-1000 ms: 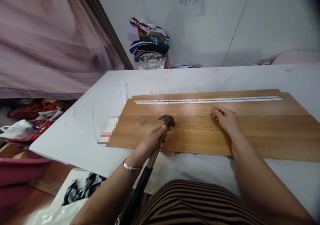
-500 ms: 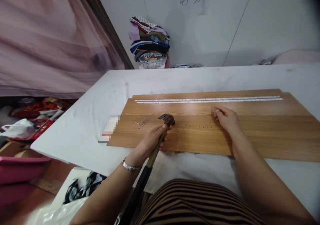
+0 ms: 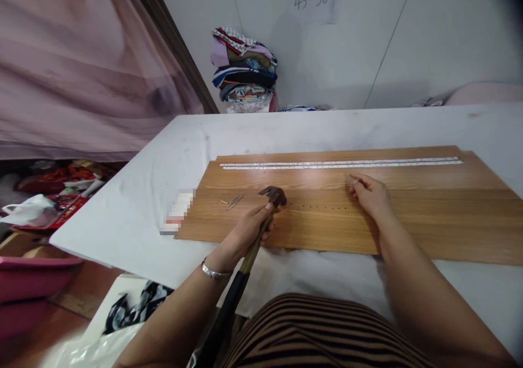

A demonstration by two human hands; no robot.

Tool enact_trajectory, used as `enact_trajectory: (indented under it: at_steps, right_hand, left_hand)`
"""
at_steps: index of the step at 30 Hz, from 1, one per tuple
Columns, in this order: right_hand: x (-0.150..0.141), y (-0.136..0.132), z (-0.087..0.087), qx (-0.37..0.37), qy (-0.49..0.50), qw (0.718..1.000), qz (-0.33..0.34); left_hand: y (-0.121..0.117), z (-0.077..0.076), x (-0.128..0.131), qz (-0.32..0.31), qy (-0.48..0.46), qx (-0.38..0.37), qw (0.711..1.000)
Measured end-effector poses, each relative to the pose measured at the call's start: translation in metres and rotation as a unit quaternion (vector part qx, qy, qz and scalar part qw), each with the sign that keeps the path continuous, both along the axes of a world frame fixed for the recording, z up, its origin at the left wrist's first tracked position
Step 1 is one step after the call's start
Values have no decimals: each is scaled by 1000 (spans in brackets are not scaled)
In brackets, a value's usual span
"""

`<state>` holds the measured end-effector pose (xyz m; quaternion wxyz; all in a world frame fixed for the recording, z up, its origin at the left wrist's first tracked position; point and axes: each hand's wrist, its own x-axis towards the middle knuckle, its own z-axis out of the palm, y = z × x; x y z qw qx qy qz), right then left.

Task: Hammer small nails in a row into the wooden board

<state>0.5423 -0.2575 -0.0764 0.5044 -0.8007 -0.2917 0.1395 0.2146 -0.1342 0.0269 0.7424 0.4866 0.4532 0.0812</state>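
Observation:
My left hand (image 3: pixel 251 227) grips a claw hammer (image 3: pixel 235 289) high on its handle, just under the head. The hammer's head lies over the wooden board (image 3: pixel 441 215), its claw pointing left. A row of small dark dots (image 3: pixel 321 207) runs rightward across the wood from the head. My right hand (image 3: pixel 371 194) is closed in a pinch over the board, past the right end of that row. Whatever it may hold is too small to make out. Several loose nails (image 3: pixel 233 201) lie on the board, left of the hammer head.
Two white measuring strips (image 3: pixel 343 164) lie along the board's far side. The board rests on a white table (image 3: pixel 134 194). A blurred-out box (image 3: pixel 178 211) is at the board's left edge. Folded clothes (image 3: pixel 245 71) are stacked against the wall. A pink curtain (image 3: pixel 81 63) hangs at left.

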Motion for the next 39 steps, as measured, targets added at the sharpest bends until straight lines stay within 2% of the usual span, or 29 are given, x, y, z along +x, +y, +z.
enact_trajectory:
  at_steps: [15, 39]
  right_hand:
    - [-3, 0, 8, -5, 6, 1000, -4]
    - [-1, 1, 3, -6, 14, 1000, -3]
  left_hand:
    - [0, 0, 1, 4, 14, 5, 1000]
    - [0, -1, -1, 3, 20, 9, 1000]
